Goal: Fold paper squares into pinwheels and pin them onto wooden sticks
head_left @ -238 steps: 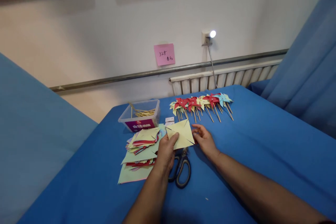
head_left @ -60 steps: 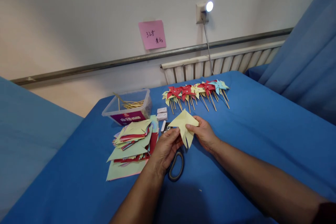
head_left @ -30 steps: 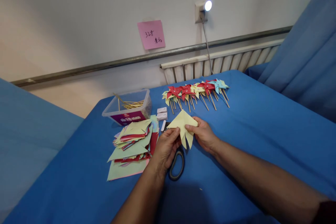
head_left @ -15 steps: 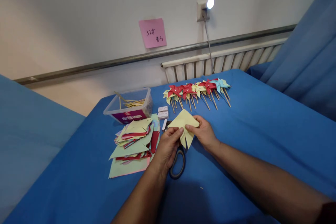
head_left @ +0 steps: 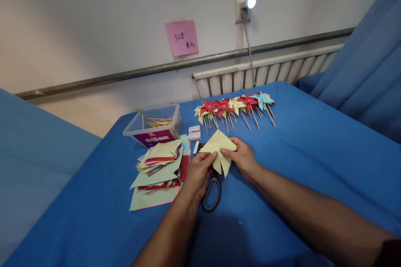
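While both of my hands hold it above the worktop (head_left: 313, 167), the yellow paper piece (head_left: 219, 147) sits at the centre of the view, its pointed top toward the wall and its cut flaps hanging down. My left hand (head_left: 198, 173) has its fingers (head_left: 210, 157) closed on the lower left edge of the paper. My right hand (head_left: 243, 158) pinches the right edge, thumb on top. Directly below the paper, partly under my left hand, lie the scissors (head_left: 212, 194), with only the dark handle loops showing. Just left of them is the stack of cut paper (head_left: 158, 167) in yellow, red and green. Behind the stack stands the clear plastic box (head_left: 155, 127) holding wooden sticks. Near the far edge of the worktop lies the row of finished pinwheels (head_left: 234, 106) on sticks.
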Tool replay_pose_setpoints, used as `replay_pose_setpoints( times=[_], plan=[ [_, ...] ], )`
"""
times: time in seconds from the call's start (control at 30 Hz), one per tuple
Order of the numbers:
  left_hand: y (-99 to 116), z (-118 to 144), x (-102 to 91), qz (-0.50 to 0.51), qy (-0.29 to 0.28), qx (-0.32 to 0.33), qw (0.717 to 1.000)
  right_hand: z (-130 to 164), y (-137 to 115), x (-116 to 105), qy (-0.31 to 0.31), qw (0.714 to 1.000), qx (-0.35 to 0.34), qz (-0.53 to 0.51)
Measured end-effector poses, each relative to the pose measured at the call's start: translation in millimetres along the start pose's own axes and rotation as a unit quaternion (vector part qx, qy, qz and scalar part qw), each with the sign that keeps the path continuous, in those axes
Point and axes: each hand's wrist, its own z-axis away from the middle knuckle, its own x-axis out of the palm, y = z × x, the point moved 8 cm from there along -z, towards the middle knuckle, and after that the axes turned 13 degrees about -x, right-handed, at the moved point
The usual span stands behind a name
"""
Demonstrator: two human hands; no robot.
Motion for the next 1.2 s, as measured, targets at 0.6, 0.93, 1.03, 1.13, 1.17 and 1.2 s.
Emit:
replay_pose_setpoints(
  times=[0.6,0.93,1.03,1.13,1.17,1.2],
  plan=[
    [2,-2,-8.6,0.011,0.05,0.026,0.998,3,-15,5,-0.034,0.996,-0.061,0.056],
    [14,1,-7.5,0.096,0.007,0.029,0.995,20,-57,23,-0.115,0.893,-0.305,0.31],
    [17,2,-6.2,0.109,-0.003,0.043,0.993,26,-60,35,-0.17,0.858,-0.326,0.359],
    [19,3,-6.1,0.116,-0.002,0.053,0.992,29,-62,39,-0.19,0.843,-0.338,0.373],
    [19,3,-6.1,0.114,-0.002,0.051,0.992,30,-63,39,-0.188,0.84,-0.344,0.375],
    [18,2,-5.6,0.109,-0.005,0.046,0.993,30,-64,39,-0.185,0.838,-0.349,0.377]
  ],
)
